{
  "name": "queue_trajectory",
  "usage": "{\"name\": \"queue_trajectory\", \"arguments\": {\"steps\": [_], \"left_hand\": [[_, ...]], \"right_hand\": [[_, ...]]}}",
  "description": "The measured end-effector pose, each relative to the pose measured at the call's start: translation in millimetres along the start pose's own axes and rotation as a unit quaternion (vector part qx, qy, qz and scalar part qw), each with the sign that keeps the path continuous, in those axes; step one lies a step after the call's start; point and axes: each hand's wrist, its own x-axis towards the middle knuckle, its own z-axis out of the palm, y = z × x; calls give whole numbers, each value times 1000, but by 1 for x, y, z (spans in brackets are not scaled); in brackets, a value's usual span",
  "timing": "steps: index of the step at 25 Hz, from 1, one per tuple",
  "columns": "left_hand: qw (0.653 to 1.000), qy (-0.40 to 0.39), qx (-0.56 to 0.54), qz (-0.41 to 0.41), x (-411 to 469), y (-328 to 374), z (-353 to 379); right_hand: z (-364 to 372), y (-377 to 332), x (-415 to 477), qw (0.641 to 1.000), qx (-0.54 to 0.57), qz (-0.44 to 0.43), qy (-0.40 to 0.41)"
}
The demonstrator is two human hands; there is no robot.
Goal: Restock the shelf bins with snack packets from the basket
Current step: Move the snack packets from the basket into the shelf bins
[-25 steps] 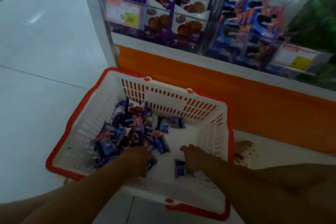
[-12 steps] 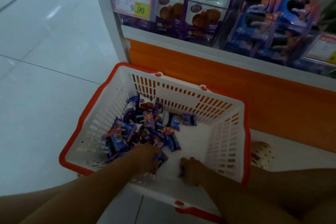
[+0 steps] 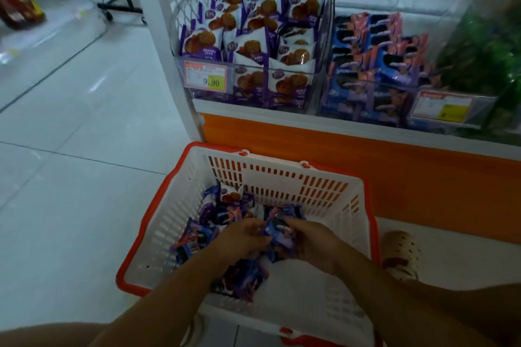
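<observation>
Pale glossy floor tiles (image 3: 73,127) carry a white slotted plastic basket with a red rim (image 3: 282,177), set against the orange base panel (image 3: 394,177) of a store shelf. Over the basket's middle the left grip (image 3: 242,239) and the right grip (image 3: 315,245) meet. The fingers of both curl round one shared bunch of small blue and purple snack packets (image 3: 277,229), so neither grip is released. A loose heap of packets (image 3: 194,236) lies beneath and to the left of them, and a white waffle packet (image 3: 229,194) stands at the basket's far side. Above, a clear shelf bin of white and purple waffle packets (image 3: 253,84), with a price label reading 9.90 (image 3: 205,80), stands beside a clear bin of blue sandwich-biscuit packets (image 3: 366,87). A cream perforated shoe (image 3: 400,245) shows just right of the basket.

The wrappers look slick and the bunch is gathered, not stacked, so packets may slip out on the lift and fall to the floor. The blue bin already looks full, so added packets could spill over its front. Two kinds also share the basket, so a stray one could reach the wrong bin.

Half a second ago the grips were apart and lower, the left on the heap and the right closing on a packet near the basket's floor. Now they are joined and raised, and the view has tipped up to show more shelf.
</observation>
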Motion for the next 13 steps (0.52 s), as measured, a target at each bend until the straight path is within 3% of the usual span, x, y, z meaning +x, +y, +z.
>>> {"name": "queue_trajectory", "arguments": {"steps": [3, 7, 13], "left_hand": [[997, 5, -73, 26, -9, 4, 3], [995, -12, -83, 59, -21, 10, 11], [986, 43, -115, 117, -37, 40, 21]], "right_hand": [[-1, -10, -17, 999, -25, -41, -19], [-4, -15, -33, 994, -41, -93, -31], [4, -37, -64, 984, -83, -154, -21]]}}
